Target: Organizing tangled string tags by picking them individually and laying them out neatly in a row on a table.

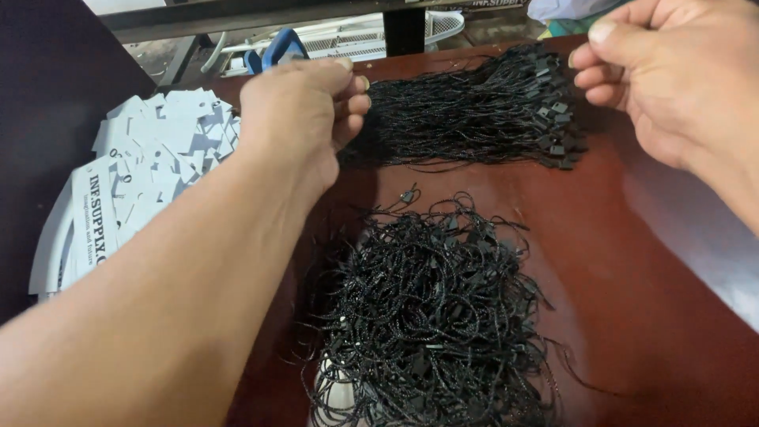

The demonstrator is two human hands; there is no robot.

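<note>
Looking down from the head view: left hand (304,111) sits on the left end of a straight bundle of black string loops (466,119) lying across the far part of the dark red worktop (632,261), fingers curled, grip pressed together on the strands. Right hand (672,75) hovers at the right end of the bundle, by the small black plastic locks (560,130); thumb and forefinger are drawn close, but I cannot tell whether a strand is pinched between them. Near side, centre: a loose tangled heap of the same black strings (431,316), something white partly hidden beneath it. Left of the worktop: a pile of white paper tags (158,150), lying on a stack of white printed cards (87,213). Far edge: a blue object (281,47), unclear what. Risks, as a judgement: pulling one loop could drag neighbours along and spoil the straight bundle, since the strands lie tight together; stray threads between bundle and heap could snag the two together; the heap's edge strands could slip off the near side.
</note>
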